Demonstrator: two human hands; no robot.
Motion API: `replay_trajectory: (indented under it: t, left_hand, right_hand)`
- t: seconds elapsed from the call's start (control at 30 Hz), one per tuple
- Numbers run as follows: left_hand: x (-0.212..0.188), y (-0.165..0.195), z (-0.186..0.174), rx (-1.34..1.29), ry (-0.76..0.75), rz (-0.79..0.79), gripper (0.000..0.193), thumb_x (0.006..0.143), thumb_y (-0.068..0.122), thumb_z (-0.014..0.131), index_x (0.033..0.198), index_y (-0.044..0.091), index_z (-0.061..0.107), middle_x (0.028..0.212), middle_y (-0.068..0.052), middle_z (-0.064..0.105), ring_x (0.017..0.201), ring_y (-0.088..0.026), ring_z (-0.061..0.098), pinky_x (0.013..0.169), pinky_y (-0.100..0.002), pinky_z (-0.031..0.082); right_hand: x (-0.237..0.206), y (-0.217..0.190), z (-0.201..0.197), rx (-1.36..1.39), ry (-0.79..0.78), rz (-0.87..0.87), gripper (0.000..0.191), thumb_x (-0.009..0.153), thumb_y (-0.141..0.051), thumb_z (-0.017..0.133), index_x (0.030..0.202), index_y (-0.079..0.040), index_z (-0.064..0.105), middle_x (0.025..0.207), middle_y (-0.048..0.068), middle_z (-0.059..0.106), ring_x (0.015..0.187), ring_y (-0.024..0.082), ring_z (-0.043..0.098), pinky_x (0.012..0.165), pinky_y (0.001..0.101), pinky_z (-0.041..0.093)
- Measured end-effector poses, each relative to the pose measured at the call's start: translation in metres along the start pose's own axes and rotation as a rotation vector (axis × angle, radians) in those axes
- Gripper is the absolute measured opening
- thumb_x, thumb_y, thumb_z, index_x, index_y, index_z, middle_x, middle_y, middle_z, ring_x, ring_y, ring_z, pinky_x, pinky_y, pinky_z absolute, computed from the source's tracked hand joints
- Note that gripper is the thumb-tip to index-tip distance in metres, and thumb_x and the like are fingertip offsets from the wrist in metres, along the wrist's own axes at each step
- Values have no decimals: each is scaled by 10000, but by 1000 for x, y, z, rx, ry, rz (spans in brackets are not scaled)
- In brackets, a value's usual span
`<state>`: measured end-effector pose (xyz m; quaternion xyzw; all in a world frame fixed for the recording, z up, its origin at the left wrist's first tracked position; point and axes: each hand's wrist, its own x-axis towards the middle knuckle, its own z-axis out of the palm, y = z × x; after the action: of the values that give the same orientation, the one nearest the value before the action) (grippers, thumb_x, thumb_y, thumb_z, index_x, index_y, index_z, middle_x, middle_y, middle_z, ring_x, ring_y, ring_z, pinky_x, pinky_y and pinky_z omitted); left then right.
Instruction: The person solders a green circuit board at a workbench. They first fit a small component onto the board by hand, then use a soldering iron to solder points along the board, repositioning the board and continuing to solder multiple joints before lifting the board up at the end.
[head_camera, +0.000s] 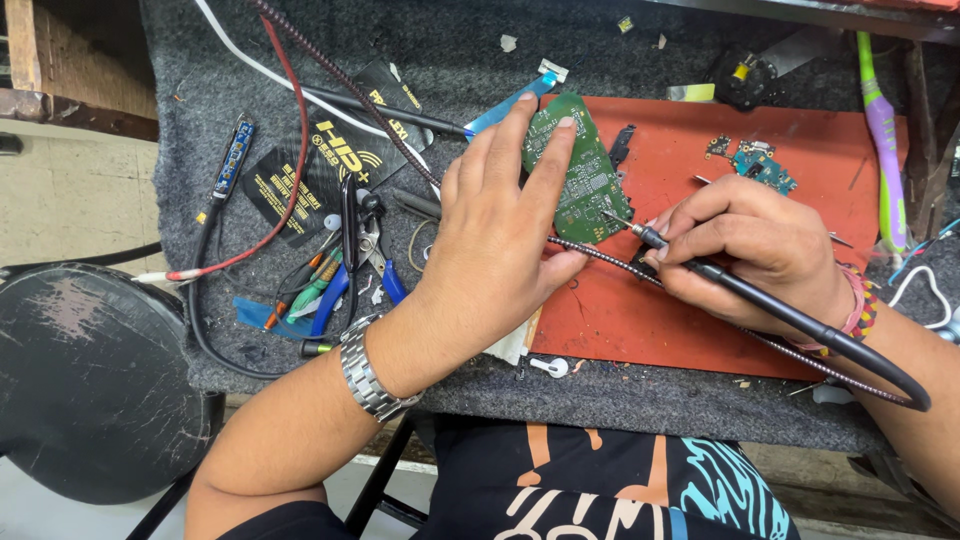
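Note:
My left hand (500, 230) lies over a green circuit board (590, 185), fingers pressing its upper left edge and holding it on the red mat (800, 150). My right hand (750, 245) grips a black soldering iron (700, 270) like a pen, with the metal tip touching the board's right edge. The iron's black cable (860, 355) loops off to the right past my wrist. A braided cord (340, 80) runs under my left hand from the upper left.
Pliers and cutters with blue handles (340, 280) lie left of my left hand beside a black packet (310, 170). A small blue board (765, 168) sits on the mat's far side. A purple-green toothbrush (885, 140) lies at right. A black round stool (90, 380) stands lower left.

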<state>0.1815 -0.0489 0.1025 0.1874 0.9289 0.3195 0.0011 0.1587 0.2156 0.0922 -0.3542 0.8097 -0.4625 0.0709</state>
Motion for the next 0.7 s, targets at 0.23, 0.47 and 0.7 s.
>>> replay_trajectory:
  t: [0.23,0.47,0.7]
  left_hand:
    - [1,1,1,3,-13,-10,1035,672,289,935,1506,-3,395,1555,-298,317,1430,-448,369,1145,-563,324]
    - [0,1,0,4,-7,-6,1034,678,290,935,1508,-2,393,1555,-297,317,1434,-447,366,1152,-561,320]
    - [0,0,1,9,-10,-8,1034,678,292,934,1508,-1,391,1556,-298,314,1436,-448,362,1156,-561,315]
  right_hand:
    - [0,0,1,4,3,2,175,795,-4,817,912,-60,699,998,70,667,961,201,746,839,308,619]
    - [0,-1,0,4,0,-1,179,789,-2,816,912,-59,700,997,74,668,963,204,744,838,311,618]
    - [0,1,2,-2,18,-3,190,793,2,825,910,-62,689,993,68,663,955,194,739,836,303,615]
